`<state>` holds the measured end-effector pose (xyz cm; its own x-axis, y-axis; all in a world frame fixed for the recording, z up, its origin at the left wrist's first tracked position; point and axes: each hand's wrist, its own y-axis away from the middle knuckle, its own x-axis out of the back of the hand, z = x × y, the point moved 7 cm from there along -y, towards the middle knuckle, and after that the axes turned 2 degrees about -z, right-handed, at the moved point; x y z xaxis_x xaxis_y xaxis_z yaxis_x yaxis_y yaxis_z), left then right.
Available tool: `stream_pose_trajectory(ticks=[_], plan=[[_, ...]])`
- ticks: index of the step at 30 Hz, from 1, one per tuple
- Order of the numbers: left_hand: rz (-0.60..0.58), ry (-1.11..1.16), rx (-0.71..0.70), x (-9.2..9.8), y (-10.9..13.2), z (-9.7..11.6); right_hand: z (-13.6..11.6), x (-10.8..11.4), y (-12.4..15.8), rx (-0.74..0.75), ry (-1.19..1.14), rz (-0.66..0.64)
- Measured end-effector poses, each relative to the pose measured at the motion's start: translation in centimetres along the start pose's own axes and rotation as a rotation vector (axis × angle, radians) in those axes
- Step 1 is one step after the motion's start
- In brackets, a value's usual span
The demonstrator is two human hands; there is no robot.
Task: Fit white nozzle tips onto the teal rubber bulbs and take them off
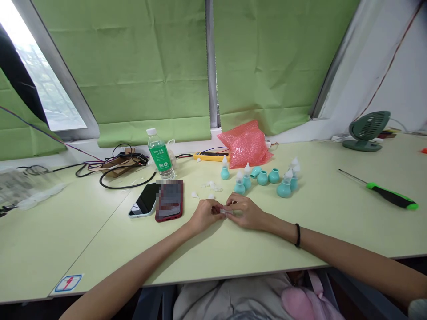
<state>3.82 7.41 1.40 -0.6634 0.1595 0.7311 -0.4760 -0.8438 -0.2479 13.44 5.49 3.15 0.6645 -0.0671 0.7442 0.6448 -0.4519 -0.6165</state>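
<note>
My left hand [205, 215] and my right hand [245, 212] meet on the pale green table [333, 222], fingers pinched together on a small clear plastic piece [226, 212]. Just beyond them lie several small white tips [211, 186]. Several teal rubber bulbs [263, 178], some with white tips fitted, stand behind my right hand. A black band circles my right wrist [297, 234].
Two phones [160, 201] lie left of my hands, with a green-labelled water bottle [160, 154] behind them. A pink bubble-wrap bag [247, 143], a yellow device [211, 156] and tangled cables [120, 165] sit at the back. A green-handled screwdriver [387, 193] and a fan [367, 131] are at the right.
</note>
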Motion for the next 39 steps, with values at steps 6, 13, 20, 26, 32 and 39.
stream_pose_trajectory(ticks=[6, 13, 20, 26, 32, 39], plan=[[0.025, -0.119, -0.034, 0.2, -0.1, 0.1, 0.4, -0.2, 0.0, -0.056, -0.011, -0.035], [0.2, -0.024, -0.082, 1.7, 0.4, 1.4, 0.8, 1.2, 0.0, -0.083, -0.069, 0.109], [0.088, 0.206, -0.026, 0.8, 0.3, 1.5, -0.3, 1.5, -0.1, 0.104, -0.028, 0.132], [0.096, 0.223, -0.064, 0.9, 0.3, 1.7, -0.6, 1.7, 0.0, 0.131, 0.005, 0.14], [0.052, 0.275, -0.03, 0.7, 0.3, 1.4, -1.0, 1.7, -0.1, 0.14, 0.0, 0.119], [0.052, 0.422, 0.061, 1.0, 0.0, 0.7, -1.3, 3.2, 0.1, 0.208, 0.097, 0.244]])
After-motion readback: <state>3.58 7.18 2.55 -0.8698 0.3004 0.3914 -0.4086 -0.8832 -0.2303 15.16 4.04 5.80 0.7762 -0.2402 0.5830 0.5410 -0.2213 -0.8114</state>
